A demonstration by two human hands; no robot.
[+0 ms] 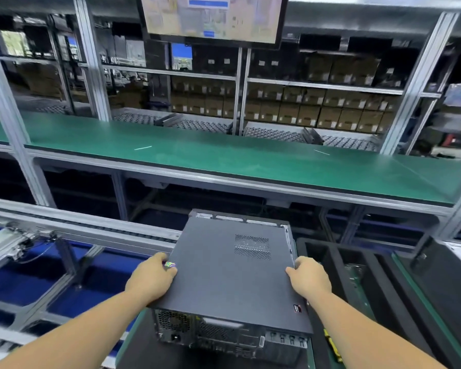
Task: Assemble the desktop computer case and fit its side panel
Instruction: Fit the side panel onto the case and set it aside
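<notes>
Desktop case (232, 331) lies flat at 6 o'clock, side panel (232, 272) on top. My left hand (151, 279) and right hand (310, 279) grip the panel's long edges, fingers curled over. Thin sheet steel, probably flexy and slick: hold edges, not centre.

Side panel (232, 270) shows matt dark grey sheet metal, smooth, with perforated vent patches; a holographic sticker (171, 265) glints on it; case rear (224, 334) is bare perforated metal; bench mat (224, 158) is green, faintly sheened; frame posts (91, 62) are brushed aluminium.
</notes>
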